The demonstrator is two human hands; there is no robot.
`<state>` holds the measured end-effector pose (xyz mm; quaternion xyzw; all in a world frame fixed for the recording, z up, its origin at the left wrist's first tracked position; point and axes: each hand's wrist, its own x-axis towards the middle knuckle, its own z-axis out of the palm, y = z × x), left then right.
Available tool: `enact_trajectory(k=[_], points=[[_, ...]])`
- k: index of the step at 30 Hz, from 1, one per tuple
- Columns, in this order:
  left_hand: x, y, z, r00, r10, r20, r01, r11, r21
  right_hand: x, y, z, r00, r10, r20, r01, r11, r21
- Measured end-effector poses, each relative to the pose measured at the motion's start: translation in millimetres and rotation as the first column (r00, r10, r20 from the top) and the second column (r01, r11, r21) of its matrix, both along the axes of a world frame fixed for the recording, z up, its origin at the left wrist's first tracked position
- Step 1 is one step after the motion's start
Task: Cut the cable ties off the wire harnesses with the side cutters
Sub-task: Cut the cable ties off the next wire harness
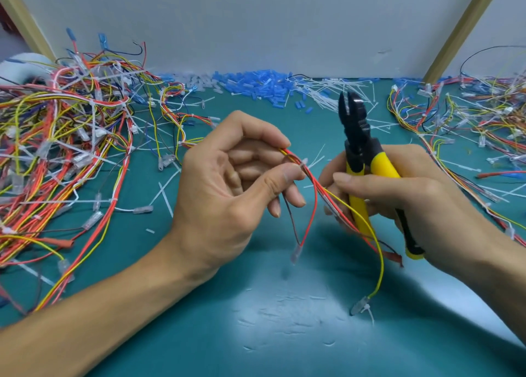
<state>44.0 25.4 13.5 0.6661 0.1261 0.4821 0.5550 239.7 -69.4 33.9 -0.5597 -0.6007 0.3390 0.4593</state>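
My left hand (227, 183) pinches a thin wire harness (313, 194) of red, yellow and brown wires between thumb and fingers, right at a small white cable tie (303, 163). The wire ends hang down over the mat with clear terminal sleeves. My right hand (404, 194) grips the yellow handles of the side cutters (358, 137), whose black jaws point up and stand slightly open, clear of the wires. The right fingers also touch the harness just right of the tie.
A large tangled pile of tied harnesses (62, 148) fills the left of the green mat (256, 334). Another pile (469, 126) lies at the right. Blue sleeves (256, 83) and cut white ties (327, 91) are heaped along the back wall.
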Motion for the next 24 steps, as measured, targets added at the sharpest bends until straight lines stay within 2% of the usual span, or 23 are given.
enact_trajectory(k=[2,4,6,8,12,14,16,18,20,21,24], points=[[-2,-1,-1,0.993,-0.047,-0.108,0.050,0.998,0.031,-1,-2,3,0.985,-0.009,-0.170,0.001,0.999,-0.047],[-4,-4,-2,0.955,-0.060,-0.292,0.114,0.979,0.170,-5,-3,5,0.992,-0.003,-0.129,0.000,1.000,-0.026],[-6,-7,-3,0.917,-0.056,-0.396,0.174,0.947,0.269,-10,-5,4,0.998,-0.001,-0.061,0.002,1.000,0.009],[-6,-7,-4,0.899,-0.045,-0.435,0.190,0.936,0.296,-8,-5,3,0.996,-0.025,-0.090,0.027,1.000,0.013],[-7,-2,-5,0.890,0.035,-0.455,0.127,0.939,0.320,-1,-2,5,0.954,-0.145,-0.264,0.141,0.989,-0.035],[-6,-1,-4,0.892,0.090,-0.443,0.061,0.947,0.314,4,0,5,0.900,-0.218,-0.377,0.218,0.975,-0.044],[-6,1,-4,0.857,0.214,-0.469,-0.039,0.934,0.355,9,2,7,0.831,-0.295,-0.472,0.304,0.951,-0.058],[-7,7,-1,0.722,0.455,-0.522,-0.134,0.831,0.539,15,3,10,0.771,-0.374,-0.515,0.392,0.917,-0.079],[-10,16,3,0.475,0.698,-0.536,-0.120,0.655,0.746,21,4,11,0.730,-0.450,-0.514,0.468,0.878,-0.104],[-12,20,5,0.357,0.755,-0.550,-0.086,0.612,0.786,23,4,12,0.718,-0.478,-0.506,0.495,0.862,-0.112],[-17,31,8,0.077,0.782,-0.619,-0.010,0.621,0.784,27,5,10,0.694,-0.530,-0.488,0.552,0.826,-0.113]])
